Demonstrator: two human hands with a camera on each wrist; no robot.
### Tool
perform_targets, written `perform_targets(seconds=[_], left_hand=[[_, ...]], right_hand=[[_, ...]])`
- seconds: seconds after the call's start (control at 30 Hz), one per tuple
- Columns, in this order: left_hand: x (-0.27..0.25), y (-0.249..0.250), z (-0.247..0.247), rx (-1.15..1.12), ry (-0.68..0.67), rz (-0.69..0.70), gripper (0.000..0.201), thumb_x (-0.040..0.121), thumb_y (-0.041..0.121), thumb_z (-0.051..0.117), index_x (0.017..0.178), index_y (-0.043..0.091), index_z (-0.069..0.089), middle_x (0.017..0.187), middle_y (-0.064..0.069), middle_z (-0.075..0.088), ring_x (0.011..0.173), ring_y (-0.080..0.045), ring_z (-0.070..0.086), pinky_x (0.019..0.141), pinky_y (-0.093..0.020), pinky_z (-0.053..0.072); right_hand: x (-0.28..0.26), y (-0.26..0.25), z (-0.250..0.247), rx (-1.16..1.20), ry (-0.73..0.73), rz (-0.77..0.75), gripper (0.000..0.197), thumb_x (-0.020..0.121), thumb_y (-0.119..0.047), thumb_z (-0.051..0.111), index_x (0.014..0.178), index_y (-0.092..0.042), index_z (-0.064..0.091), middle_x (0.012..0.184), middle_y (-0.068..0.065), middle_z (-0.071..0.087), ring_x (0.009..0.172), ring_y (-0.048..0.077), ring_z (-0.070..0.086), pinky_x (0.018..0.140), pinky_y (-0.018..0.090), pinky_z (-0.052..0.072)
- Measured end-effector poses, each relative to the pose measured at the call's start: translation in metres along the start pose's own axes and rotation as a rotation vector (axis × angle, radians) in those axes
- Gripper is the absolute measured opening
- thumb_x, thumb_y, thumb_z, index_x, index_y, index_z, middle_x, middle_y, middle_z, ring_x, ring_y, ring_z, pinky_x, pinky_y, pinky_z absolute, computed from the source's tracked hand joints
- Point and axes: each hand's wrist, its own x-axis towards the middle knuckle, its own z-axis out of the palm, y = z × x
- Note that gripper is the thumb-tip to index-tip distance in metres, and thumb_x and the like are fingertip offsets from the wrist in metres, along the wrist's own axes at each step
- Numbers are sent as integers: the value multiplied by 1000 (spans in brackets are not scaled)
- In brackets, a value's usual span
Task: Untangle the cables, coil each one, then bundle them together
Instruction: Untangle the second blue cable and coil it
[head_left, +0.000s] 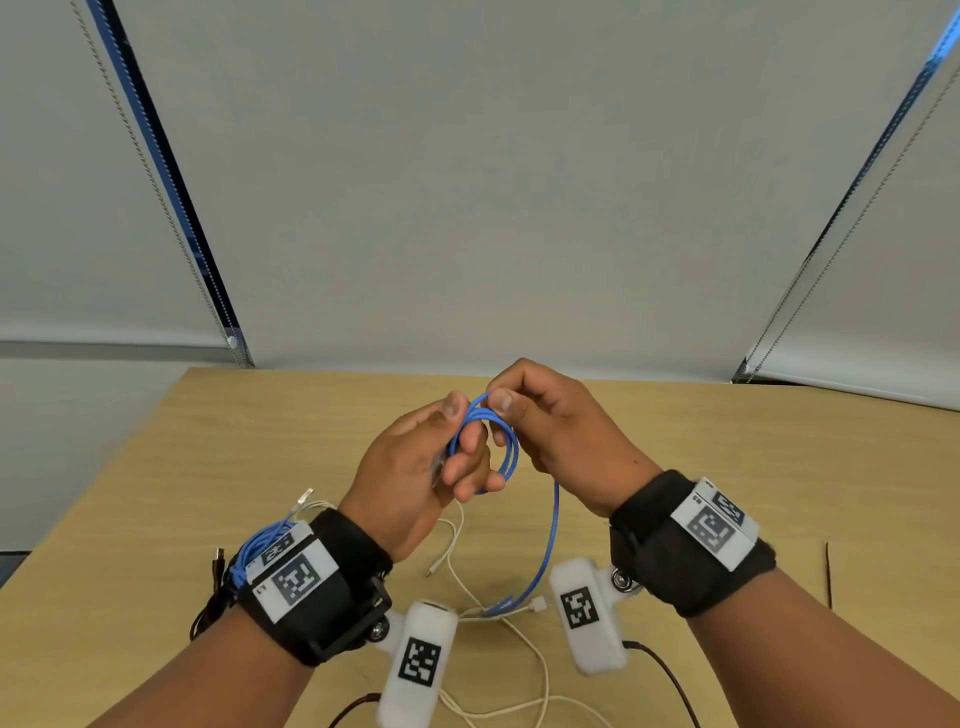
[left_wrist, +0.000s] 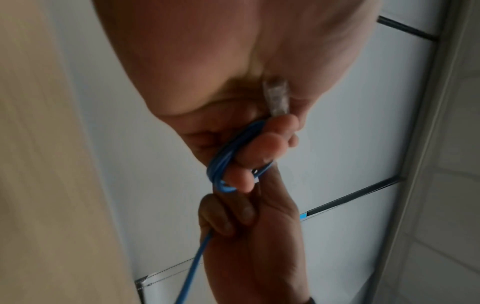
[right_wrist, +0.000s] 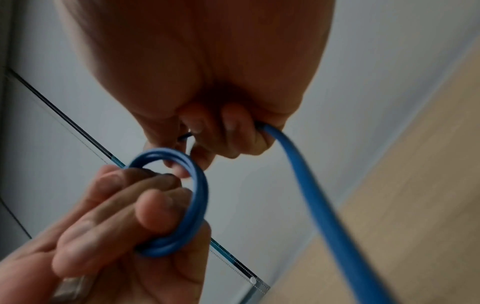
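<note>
Grey blinds hang behind a pale wooden surface (head_left: 675, 467), above which a blue cable (head_left: 506, 447) is being coiled. The coil is held up off the surface between both hands. The left hand (head_left: 415, 467) is curled through the loops, its fingers (right_wrist: 145, 207) hooked inside the ring, and the clear plug (left_wrist: 276, 96) of the cable's starting end is tucked against its palm. The right hand (head_left: 561, 436) is clenched on the same cable, which is pinched at the top of the coil and runs out under the curled fingers (right_wrist: 239, 127).

The coil stands roughly upright, its opening faced across toward the right hand. From the right grip the loose tail is dropped nearly straight down, then curved back toward the person, where its far end lies on the surface among white cables (head_left: 519, 639). A second blue bundle (head_left: 260, 545) and a dark cable (head_left: 213, 597) are seen beside the left wrist.

To do this step well, each new loop is best matched to the ring already held, so that the turns lie flat together. The tail should be fed through the right grip with a slight twist, or kinks may be set in. The left grip should be kept firm on all turns, since a loosened finger could let the stiff loops spring apart. The tail appears to cross the white cables, so it should be drawn up slowly lest they be dragged along.
</note>
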Motion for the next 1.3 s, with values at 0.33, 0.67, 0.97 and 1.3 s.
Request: perform_targets(seconds=[0.33, 0.67, 0.97, 1.3], left_hand=[[4, 27, 4, -204, 123, 181, 40, 103, 39, 43, 73, 15, 52, 55, 2, 46, 47, -15, 46, 67, -32, 56], [26, 43, -15, 238, 471, 480, 24, 103, 25, 43, 85, 15, 57, 122, -17, 70, 118, -19, 67, 103, -34, 50], [1, -15, -18, 604, 94, 108, 42, 101, 39, 39, 83, 10, 62, 60, -3, 64, 68, -25, 68, 80, -46, 55], [-4, -13, -7, 22, -21, -1, 29, 96, 29, 54, 88, 4, 67, 68, -10, 55, 67, -25, 61, 86, -45, 53]], right_hand=[[0, 17, -11, 169, -57, 176, 15, 101, -26, 57, 100, -23, 72, 66, 4, 55, 46, 14, 30, 45, 24, 25], [-15, 10, 11, -154, -287, 211, 27, 105, -25, 51, 129, -30, 64, 60, -10, 46, 55, 6, 43, 55, 15, 38], [-7, -22, -11, -412, -40, -23, 15, 98, -24, 63, 88, -20, 73, 77, -13, 69, 74, 2, 62, 71, 21, 49], [-8, -5, 6, -190, 15, -4, 16, 105, -20, 47, 90, -19, 54, 77, 3, 64, 71, 14, 58, 69, 41, 49]])
